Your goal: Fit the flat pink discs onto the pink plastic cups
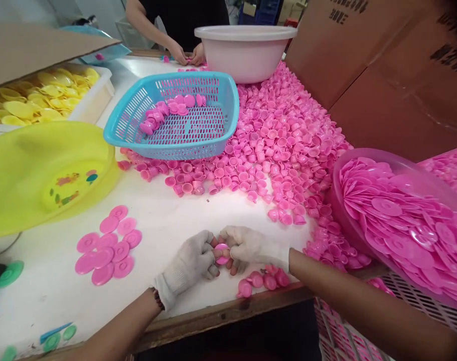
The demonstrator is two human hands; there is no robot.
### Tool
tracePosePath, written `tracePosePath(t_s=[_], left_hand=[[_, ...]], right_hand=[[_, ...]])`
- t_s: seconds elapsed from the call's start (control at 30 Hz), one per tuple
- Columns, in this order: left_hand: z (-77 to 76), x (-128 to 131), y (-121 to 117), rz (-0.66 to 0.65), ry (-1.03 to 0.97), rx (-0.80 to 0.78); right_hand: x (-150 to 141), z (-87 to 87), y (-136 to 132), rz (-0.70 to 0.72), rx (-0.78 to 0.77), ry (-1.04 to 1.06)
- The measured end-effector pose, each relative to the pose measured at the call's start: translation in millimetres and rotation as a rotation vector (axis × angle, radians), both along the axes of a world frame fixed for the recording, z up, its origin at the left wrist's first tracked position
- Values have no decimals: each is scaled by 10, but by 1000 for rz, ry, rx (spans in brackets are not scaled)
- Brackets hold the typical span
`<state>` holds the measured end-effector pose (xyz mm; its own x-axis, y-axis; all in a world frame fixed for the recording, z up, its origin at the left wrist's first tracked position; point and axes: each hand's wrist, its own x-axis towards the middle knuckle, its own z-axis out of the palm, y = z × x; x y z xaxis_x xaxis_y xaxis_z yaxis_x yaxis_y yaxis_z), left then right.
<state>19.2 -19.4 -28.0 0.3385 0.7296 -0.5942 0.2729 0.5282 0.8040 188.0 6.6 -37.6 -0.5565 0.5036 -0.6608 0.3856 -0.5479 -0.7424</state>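
Note:
Both my hands wear white gloves with bare fingertips and meet over the white table near its front edge. My left hand (190, 260) is closed, its fingers pinching a small pink saucer (222, 246). From the other side my right hand (247, 245) grips the same saucer. Fingers cover part of it, so whether a cup is joined beneath cannot be made out. Several pink toy cups (269, 281) lie in a short cluster by my right wrist. Left of my hands, flat pink saucers (106, 250) lie in a loose, overlapping group.
A large heap of pink cups (281, 135) spreads behind my hands. Around it stand a blue basket (171, 148), a yellow basin (10, 165), a pink bowl of saucers (348, 220), a white tub (247, 55) and brown cartons (397, 75). A co-worker's hands (186, 55) work at the far side.

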Motion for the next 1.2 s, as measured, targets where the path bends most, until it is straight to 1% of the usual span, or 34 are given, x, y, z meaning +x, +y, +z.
tracePosePath(t_s=[0.07,0.13,0.23,0.33,0.43,0.5,0.53,0.6,0.63,0.67,0.7,0.73,0.77,0.8,0.83,0.87,0.9,0.93,0.97,1.03,1.07,1.1,1.13,1.2], left_hand=[[18,-25,3,-37,-23,8],[28,-46,0,-91,1,83],[36,-46,-12,-141,126,233],[62,2,-49,-155,252,324],[104,17,-79,-193,274,391],[154,-72,-54,-212,286,449],[191,-162,-23,-203,309,482],[285,-431,77,-130,460,577],[336,-601,144,-86,544,596],[382,-784,216,-32,778,669],[419,-969,289,14,889,691],[445,-1147,356,33,971,699],[458,-1310,413,0,1128,683],[457,-1450,458,-56,1223,634],[443,-1564,488,-102,1289,587],[420,-1651,506,-138,1331,542],[392,-1713,511,-160,1348,508],[362,-1753,508,-168,1353,487],[336,-1775,498,-166,1352,477],[303,-1788,465,-152,1342,480],[297,-1789,445,-147,1337,479],[297,-1792,422,-142,1331,475],[301,-1798,396,-136,1321,476],[320,-1820,334,-96,1293,489]], right_hand=[[9,18,35,27,-58,15],[5,31,50,18,-61,-7],[-33,45,26,-35,-25,-31],[-78,64,-37,-57,17,-46],[-94,74,-97,-50,98,-69],[-91,95,-99,-21,142,-101],[-89,127,-81,4,157,-123],[-90,266,3,46,199,-135],[-94,382,71,39,246,-102],[-102,527,155,7,312,-28],[-110,693,251,-78,402,97],[-118,868,351,-208,504,268],[-121,1038,449,-312,585,421],[-119,1185,537,-380,673,509],[-108,1292,609,-411,764,501],[-88,1349,664,-417,846,450],[-59,1350,700,-393,927,346],[-21,1297,718,-345,1004,201],[26,1197,722,-277,1071,26],[139,912,693,-113,1180,-388],[197,756,667,-32,1199,-604],[251,607,639,17,1207,-784],[296,475,612,68,1188,-910],[349,273,563,143,1164,-1010]])
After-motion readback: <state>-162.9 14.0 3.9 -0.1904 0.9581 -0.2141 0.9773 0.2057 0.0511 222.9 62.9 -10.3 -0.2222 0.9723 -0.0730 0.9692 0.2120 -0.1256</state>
